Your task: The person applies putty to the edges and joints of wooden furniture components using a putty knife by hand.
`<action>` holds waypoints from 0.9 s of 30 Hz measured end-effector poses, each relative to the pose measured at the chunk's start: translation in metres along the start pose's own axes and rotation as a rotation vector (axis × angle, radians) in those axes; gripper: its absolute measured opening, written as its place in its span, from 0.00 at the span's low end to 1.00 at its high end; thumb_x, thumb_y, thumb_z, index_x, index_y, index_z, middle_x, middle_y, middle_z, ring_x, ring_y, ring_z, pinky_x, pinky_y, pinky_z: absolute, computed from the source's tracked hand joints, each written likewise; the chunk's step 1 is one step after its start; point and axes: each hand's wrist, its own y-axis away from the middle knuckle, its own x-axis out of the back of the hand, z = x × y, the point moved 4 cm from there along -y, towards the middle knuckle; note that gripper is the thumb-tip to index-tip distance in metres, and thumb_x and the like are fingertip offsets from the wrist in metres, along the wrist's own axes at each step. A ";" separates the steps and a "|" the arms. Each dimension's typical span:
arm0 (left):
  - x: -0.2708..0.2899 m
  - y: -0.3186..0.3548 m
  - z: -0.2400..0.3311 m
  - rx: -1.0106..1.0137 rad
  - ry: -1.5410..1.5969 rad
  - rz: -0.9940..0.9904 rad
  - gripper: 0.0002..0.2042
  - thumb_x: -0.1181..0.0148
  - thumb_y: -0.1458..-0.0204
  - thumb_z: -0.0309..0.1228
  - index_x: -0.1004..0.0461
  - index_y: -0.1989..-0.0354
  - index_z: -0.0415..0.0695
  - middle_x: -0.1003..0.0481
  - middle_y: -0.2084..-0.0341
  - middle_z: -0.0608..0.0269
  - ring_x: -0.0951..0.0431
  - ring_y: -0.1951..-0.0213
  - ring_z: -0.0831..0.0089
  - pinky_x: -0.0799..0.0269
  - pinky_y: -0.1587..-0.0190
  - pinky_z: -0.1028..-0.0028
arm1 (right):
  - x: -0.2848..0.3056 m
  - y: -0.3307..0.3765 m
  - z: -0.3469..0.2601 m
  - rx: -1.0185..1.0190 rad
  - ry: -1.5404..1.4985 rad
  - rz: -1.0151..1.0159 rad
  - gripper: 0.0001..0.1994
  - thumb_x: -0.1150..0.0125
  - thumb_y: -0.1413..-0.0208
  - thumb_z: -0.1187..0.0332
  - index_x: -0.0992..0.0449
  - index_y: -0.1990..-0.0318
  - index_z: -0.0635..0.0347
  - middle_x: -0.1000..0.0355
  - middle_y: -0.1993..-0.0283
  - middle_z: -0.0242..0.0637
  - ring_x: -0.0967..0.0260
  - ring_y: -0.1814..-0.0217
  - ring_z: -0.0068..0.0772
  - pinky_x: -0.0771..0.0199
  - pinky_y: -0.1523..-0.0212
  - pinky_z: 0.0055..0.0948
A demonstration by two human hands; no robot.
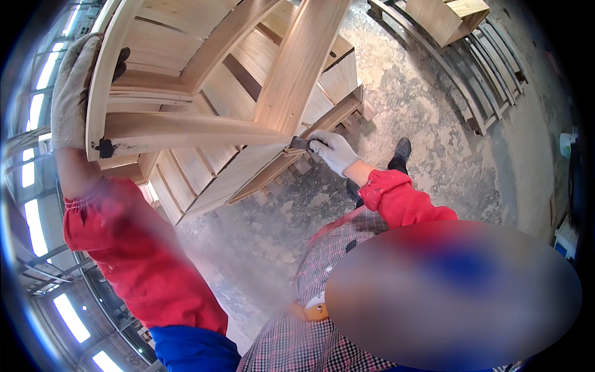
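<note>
A pale wooden furniture frame point(186, 131) with slatted panels fills the upper left. My left hand point(71, 93), in a whitish work glove, is wrapped round its outer edge board, with dark fingertips showing on the inner side. My right hand point(333, 150), also in a pale glove, is closed on a small dark pad point(300, 143). That pad touches the frame's corner, where the lower rail meets a wide slanted board point(299, 68). I cannot make out the pad's exact material. A black smudge point(106, 147) marks the rail's left end.
More wooden panelled pieces point(217, 186) stand behind and below the frame on slatted supports. At the upper right, a wooden box point(443, 18) rests on a dark slatted rack point(477, 80). The concrete floor point(434, 173) is worn and patchy. A blurred oval covers the lower right.
</note>
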 end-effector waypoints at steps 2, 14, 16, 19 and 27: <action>-0.001 -0.005 -0.001 0.007 -0.104 -0.027 0.17 0.58 0.38 0.37 0.36 0.47 0.40 0.30 0.50 0.52 0.25 0.53 0.65 0.26 0.51 0.71 | 0.002 -0.004 0.006 0.050 0.004 0.022 0.06 0.51 0.42 0.71 0.31 0.68 0.63 0.38 0.75 0.26 0.43 0.73 0.17 0.40 0.71 0.20; 0.009 0.002 -0.001 -0.015 -0.033 -0.068 0.17 0.56 0.39 0.37 0.36 0.47 0.40 0.30 0.49 0.50 0.25 0.52 0.63 0.27 0.49 0.70 | -0.001 -0.001 0.000 0.013 -0.015 -0.010 0.07 0.49 0.43 0.69 0.29 0.68 0.64 0.37 0.74 0.26 0.43 0.70 0.17 0.41 0.69 0.20; 0.007 0.000 0.000 -0.005 -0.065 -0.061 0.17 0.56 0.39 0.37 0.35 0.47 0.39 0.30 0.49 0.50 0.25 0.52 0.63 0.27 0.49 0.70 | 0.003 -0.001 0.009 -0.004 -0.015 -0.008 0.07 0.49 0.43 0.69 0.29 0.68 0.64 0.37 0.74 0.26 0.43 0.70 0.17 0.41 0.69 0.20; 0.010 0.001 -0.002 -0.004 -0.071 -0.045 0.17 0.56 0.39 0.37 0.36 0.47 0.39 0.30 0.50 0.49 0.25 0.52 0.63 0.27 0.49 0.70 | 0.003 0.006 0.009 -0.022 -0.033 -0.004 0.07 0.49 0.43 0.69 0.29 0.69 0.63 0.36 0.74 0.26 0.43 0.71 0.17 0.41 0.69 0.20; 0.005 -0.004 -0.003 0.025 -0.042 -0.036 0.16 0.55 0.39 0.35 0.35 0.48 0.38 0.28 0.53 0.50 0.23 0.55 0.64 0.26 0.50 0.70 | 0.012 0.016 -0.005 -0.184 0.095 0.045 0.07 0.50 0.43 0.70 0.28 0.68 0.63 0.36 0.75 0.26 0.43 0.74 0.16 0.41 0.73 0.20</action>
